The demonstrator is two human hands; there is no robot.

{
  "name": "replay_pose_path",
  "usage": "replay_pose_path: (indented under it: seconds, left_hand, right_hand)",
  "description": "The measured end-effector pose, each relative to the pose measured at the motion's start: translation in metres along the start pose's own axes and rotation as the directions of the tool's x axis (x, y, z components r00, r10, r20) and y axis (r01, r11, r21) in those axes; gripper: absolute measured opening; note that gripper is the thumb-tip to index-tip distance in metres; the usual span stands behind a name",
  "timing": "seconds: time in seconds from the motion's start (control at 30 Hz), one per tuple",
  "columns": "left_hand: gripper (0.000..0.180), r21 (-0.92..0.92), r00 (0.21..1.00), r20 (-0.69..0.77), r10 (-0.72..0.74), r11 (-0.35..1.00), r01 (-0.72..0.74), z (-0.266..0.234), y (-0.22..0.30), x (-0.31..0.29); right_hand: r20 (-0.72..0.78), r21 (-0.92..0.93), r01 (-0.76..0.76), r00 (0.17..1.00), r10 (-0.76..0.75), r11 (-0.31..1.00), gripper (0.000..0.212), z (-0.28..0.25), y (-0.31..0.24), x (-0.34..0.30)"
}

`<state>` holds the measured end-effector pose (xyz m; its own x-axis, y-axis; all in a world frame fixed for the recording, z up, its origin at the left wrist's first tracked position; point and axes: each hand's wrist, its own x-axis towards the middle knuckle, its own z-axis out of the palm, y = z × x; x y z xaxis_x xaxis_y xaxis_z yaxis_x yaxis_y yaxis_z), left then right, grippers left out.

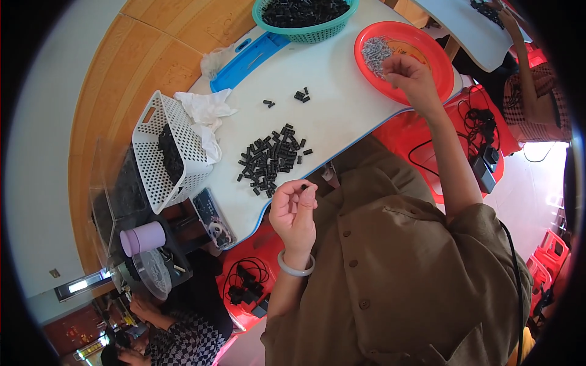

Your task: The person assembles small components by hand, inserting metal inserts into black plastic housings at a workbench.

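My left hand [294, 216] is closed in a pinch at the table's near edge, with a small black plastic part [304, 186] between thumb and fingers. Just beyond it lies a loose pile of short black cylindrical parts [273, 160]. My right hand [412, 78] is raised over a round red tray [441, 79], its fingers curled and pinched together. Whatever it grips, if anything, is too small to make out. Beside those fingertips, a heap of small silvery metal pieces, perhaps screws [375, 53], sits in the tray.
A green basket [317, 32] of black parts and a blue tray [250, 61] stand at the back. On the left are a white perforated basket [174, 131], white cloth [204, 110] and a decorated case [212, 218]. Two small clusters of black parts [301, 96] lie mid-table. Other people work nearby.
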<state>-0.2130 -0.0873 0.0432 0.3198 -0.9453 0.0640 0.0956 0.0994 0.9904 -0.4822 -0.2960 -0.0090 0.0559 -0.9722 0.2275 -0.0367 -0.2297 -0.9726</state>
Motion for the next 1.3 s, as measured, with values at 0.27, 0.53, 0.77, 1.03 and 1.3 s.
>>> replay_pose_path:
  seconds: [0.27,0.53,0.77,1.03,1.3]
  left_hand:
    - [0.019,-0.133,0.976,0.208,0.066,0.990,-0.039,0.018,0.036,0.003]
    - [0.021,-0.242,0.952,0.297,0.080,0.970,-0.006,0.016,0.064,-0.002]
    - [0.022,-0.222,0.979,0.172,0.111,0.972,-0.071,0.016,0.063,-0.007]
    - [0.022,-0.224,0.983,0.152,0.108,0.972,-0.072,0.008,0.057,-0.011]
    - [0.023,-0.226,0.980,0.133,0.150,0.967,-0.118,0.007,0.054,-0.009]
  right_hand:
    - [0.376,0.740,-0.318,0.926,0.028,0.593,0.024,0.073,-0.071,-0.046]
    - [0.540,0.804,-0.472,0.834,-0.112,0.361,0.023,0.121,-0.121,-0.093]
    - [0.630,0.759,-0.589,0.772,-0.083,0.278,0.022,0.133,-0.129,-0.106]
    - [0.580,0.760,-0.486,0.806,-0.114,0.432,0.022,0.140,-0.122,-0.114]
    - [0.535,0.773,-0.346,0.807,-0.252,0.531,0.027,0.142,-0.118,-0.114]
